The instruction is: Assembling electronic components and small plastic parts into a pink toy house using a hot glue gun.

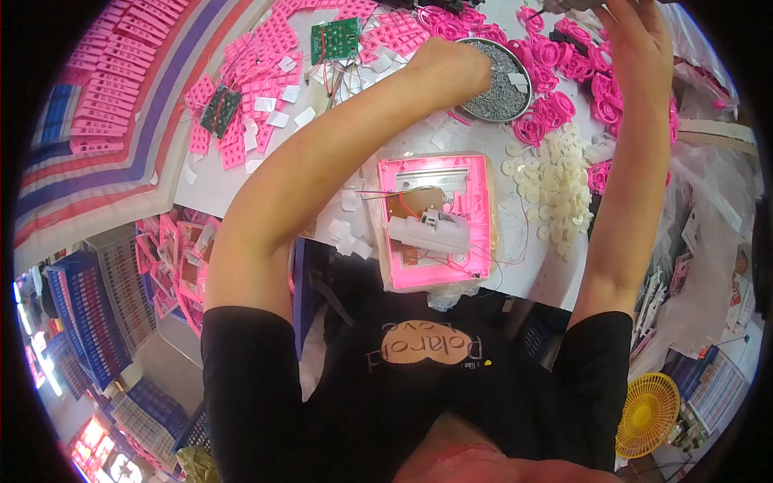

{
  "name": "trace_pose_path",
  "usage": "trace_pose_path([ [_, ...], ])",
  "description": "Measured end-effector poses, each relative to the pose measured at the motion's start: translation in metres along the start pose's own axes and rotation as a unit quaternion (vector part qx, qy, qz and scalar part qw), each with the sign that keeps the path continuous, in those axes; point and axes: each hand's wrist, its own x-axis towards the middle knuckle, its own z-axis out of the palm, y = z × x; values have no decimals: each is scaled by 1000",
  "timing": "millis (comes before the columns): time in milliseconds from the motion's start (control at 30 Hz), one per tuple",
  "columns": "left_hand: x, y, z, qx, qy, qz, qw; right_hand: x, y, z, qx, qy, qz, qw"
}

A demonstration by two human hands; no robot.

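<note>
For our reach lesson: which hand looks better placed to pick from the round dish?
Probably left: the left hand is at the round dish, while the right hand is farther off, beside a dark object.

pink casing [481, 213] | grey screws [497, 103] | cream discs [555, 185] | green circuit board [326, 48] | blue-red-white striped sheet [165, 121]

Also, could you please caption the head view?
Left hand at a round dish of grey bits; pink casing lies nearby.
</note>
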Motion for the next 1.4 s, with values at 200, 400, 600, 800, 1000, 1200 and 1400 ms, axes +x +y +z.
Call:
trace_pose_path([
  [200, -142, 32, -46, -410, 69, 69, 907, -53, -33, -13, 5, -196, 79, 977],
  [400, -201, 68, -2, -224, 270, 70, 934, -161, -72, 88, 249, -164, 92, 950],
  [600, -203, 75, 6, -276, 280, 46, 918, -175, -78, 96, 284, -210, 45, 934],
  [800, -210, 75, 15, -265, 291, 19, 919, -175, -73, 101, 269, -254, 41, 928],
  [1000, -223, 75, 2, -195, 293, -63, 934, -181, -69, 111, 188, -180, 61, 964],
  [1200, -232, 70, 23, -149, 284, -18, 947, -183, -59, 116, 170, -213, 54, 961],
  [1400, -231, 69, 23, -175, 281, -18, 943, -185, -55, 116, 144, -236, 43, 960],
])
